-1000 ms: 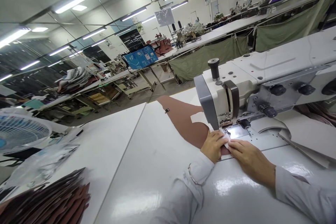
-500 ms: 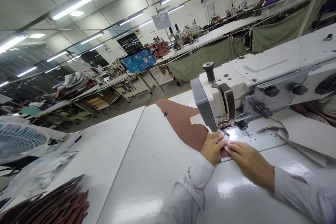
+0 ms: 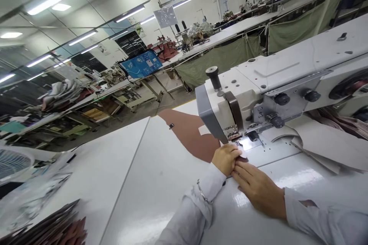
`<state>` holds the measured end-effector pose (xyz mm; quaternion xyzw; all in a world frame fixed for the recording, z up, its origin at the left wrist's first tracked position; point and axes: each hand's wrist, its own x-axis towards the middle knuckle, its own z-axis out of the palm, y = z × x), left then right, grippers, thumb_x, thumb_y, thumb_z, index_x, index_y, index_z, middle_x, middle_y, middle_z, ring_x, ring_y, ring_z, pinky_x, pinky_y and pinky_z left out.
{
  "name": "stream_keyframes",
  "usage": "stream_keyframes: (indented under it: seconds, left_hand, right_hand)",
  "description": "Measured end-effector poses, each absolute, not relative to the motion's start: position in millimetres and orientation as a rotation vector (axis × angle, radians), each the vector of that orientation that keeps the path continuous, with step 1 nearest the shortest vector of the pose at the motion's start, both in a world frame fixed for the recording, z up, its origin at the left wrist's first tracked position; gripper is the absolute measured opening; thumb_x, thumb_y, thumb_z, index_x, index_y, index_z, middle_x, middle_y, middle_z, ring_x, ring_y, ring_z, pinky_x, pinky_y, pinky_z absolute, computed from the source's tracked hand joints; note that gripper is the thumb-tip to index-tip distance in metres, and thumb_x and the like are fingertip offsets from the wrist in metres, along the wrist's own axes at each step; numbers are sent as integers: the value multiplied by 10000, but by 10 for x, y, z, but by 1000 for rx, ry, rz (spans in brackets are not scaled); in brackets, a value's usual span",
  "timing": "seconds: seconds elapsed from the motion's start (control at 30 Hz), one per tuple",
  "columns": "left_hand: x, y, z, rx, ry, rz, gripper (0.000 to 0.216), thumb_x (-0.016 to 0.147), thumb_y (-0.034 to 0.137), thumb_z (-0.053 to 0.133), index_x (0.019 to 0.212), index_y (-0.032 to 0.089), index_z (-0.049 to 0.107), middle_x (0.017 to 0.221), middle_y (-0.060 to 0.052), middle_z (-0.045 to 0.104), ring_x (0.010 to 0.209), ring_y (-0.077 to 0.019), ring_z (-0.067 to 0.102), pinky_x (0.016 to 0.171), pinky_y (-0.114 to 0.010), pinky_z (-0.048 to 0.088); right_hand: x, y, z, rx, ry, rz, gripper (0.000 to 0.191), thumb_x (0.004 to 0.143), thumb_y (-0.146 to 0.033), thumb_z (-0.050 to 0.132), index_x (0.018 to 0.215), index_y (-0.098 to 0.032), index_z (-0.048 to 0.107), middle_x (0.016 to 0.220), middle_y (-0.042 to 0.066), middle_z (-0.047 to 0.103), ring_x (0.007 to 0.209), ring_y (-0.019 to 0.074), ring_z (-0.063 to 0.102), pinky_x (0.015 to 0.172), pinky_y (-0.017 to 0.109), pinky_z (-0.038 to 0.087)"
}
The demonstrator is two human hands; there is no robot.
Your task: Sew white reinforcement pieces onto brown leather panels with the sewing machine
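A brown leather panel (image 3: 186,134) lies on the white sewing table (image 3: 138,183) and runs under the presser foot (image 3: 232,134) of a white industrial sewing machine (image 3: 227,107). A white patch (image 3: 203,130) sits on the leather beside the machine head. My left hand (image 3: 226,159) grips the leather's edge just in front of the foot, with a metal bangle on the wrist. My right hand (image 3: 257,188) lies flat against those fingers, its fingers slightly apart. The hands hide the stitching area.
A stack of brown leather pieces (image 3: 54,229) lies at the near left, beside a plastic bag (image 3: 31,199) and a fan (image 3: 11,164). Grey sheet material (image 3: 324,141) lies right of the needle plate. Further sewing tables stand behind.
My right hand has slid left and closer to my left hand, covering more of the leather edge. The whole view has swung, so the machine and table sit further left.
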<state>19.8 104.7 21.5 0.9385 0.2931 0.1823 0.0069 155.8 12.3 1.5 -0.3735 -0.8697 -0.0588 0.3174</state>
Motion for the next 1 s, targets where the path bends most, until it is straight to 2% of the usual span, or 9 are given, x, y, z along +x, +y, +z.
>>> stream_keyframes:
  seconds: [0.13, 0.3, 0.5, 0.67, 0.8, 1.0]
  left_hand:
    - [231, 1068, 331, 2993, 856, 289, 190, 877, 199, 463, 755, 165, 605, 803, -34, 592, 779, -156, 522, 673, -270, 444]
    - [245, 1091, 431, 3057, 723, 31, 218, 894, 221, 432, 757, 157, 590, 769, -41, 582, 768, -169, 508, 680, -299, 429]
    - [242, 1109, 400, 3105, 728, 40, 251, 916, 244, 387, 789, 149, 582, 753, -50, 573, 749, -179, 499, 666, -315, 411]
    - [269, 1172, 415, 3122, 736, -200, 288, 931, 223, 346, 778, 136, 574, 802, -53, 588, 755, -168, 513, 643, -304, 413]
    - [272, 1226, 483, 3139, 694, -317, 286, 931, 202, 333, 811, 130, 582, 833, -57, 600, 804, -179, 529, 706, -325, 421]
    - [273, 1243, 470, 3171, 634, -291, 278, 931, 191, 336, 802, 128, 574, 817, -63, 594, 774, -172, 530, 672, -320, 418]
  right_hand:
    - [1447, 146, -47, -1045, -2402, -211, 420, 840, -285, 491, 1142, 6, 516, 1146, 216, 519, 1133, 323, 425, 954, 477, 380]
    - [1408, 144, -79, -1061, -2486, -300, 536, 823, -388, 528, 1170, 19, 498, 1186, 232, 498, 1131, 343, 431, 974, 488, 348]
    - [1405, 165, -44, -1069, -2491, -308, 555, 824, -417, 527, 1145, 35, 517, 1136, 233, 530, 1101, 336, 449, 976, 480, 331]
    - [1401, 241, -41, -1073, -2516, -268, 545, 858, -419, 480, 1163, 31, 516, 1145, 231, 523, 1108, 346, 430, 970, 497, 311]
    - [1392, 290, -60, -1088, -2518, -207, 563, 874, -431, 447, 1182, 36, 502, 1156, 232, 511, 1135, 355, 396, 979, 509, 286]
    - [1374, 300, -77, -1068, -2504, -152, 572, 851, -438, 485, 1181, 29, 491, 1138, 228, 511, 1110, 351, 399, 941, 512, 307]
